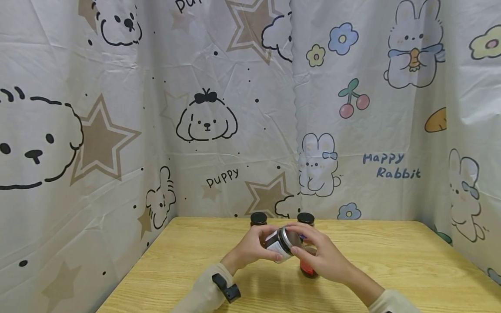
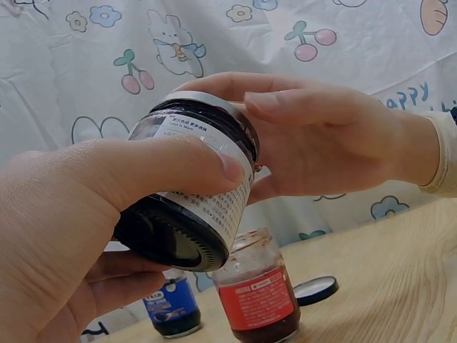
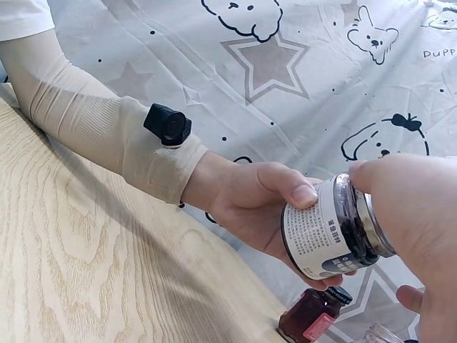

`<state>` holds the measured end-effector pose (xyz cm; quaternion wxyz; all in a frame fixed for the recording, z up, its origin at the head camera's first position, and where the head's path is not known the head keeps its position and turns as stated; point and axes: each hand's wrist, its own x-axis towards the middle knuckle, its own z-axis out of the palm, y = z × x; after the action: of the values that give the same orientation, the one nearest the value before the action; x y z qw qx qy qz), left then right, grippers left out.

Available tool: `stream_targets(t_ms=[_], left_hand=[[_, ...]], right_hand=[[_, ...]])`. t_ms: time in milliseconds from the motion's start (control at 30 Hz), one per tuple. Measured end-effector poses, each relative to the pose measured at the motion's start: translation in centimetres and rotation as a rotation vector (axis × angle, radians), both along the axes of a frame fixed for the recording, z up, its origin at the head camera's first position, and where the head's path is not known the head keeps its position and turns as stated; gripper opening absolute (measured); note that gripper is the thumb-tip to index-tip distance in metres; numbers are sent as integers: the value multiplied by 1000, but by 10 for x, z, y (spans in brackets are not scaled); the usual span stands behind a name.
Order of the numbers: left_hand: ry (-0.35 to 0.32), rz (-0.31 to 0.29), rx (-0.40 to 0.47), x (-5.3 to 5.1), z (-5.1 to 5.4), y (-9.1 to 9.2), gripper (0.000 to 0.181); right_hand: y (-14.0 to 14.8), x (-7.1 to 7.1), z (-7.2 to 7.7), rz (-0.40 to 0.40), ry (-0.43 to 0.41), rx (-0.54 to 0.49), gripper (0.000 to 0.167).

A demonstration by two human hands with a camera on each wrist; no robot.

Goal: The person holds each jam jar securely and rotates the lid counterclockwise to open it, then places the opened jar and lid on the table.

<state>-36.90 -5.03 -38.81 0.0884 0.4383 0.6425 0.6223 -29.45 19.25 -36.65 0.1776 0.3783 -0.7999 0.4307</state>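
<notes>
My left hand [image 1: 250, 248] grips a tilted glass jar [image 2: 211, 207] with dark contents and a white printed label, thumb across the label. At its mouth sits a silver screw lid [image 1: 287, 239]. The right hand [image 1: 326, 254] holds that lid by its edge, fingers on the upper side and thumb below. The jar is in the air over the table. Beneath the hands stands an uncapped glass jar [image 2: 257, 304] with a red label and smeared walls; the right hand partly covers it in the head view.
A loose lid [image 2: 316, 289] lies on the wooden table [image 1: 176, 269] beside the red-label jar. Farther back stand a blue-label jar [image 2: 171, 307] and a dark red jar [image 3: 310, 314], both black-capped. Printed curtains [image 1: 219, 174] enclose the table's back and sides.
</notes>
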Motion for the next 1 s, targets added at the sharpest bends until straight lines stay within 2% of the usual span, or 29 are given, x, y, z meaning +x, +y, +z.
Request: stream_targets(t_ms=[233,467,700,1000], left_hand=[[7,17,-15,0,0,0,53],[6,21,-20,0,0,0,53],[0,14,-19,-1,-1,0,54],[1,14,-17,0,0,0,55]], right_hand=[[-1,0,0,-30,0,-9,42],[0,1,1,-10,-3,-12,47],[2,1,1,4,2,2,43],[3,0,2,-2,4,19,46]])
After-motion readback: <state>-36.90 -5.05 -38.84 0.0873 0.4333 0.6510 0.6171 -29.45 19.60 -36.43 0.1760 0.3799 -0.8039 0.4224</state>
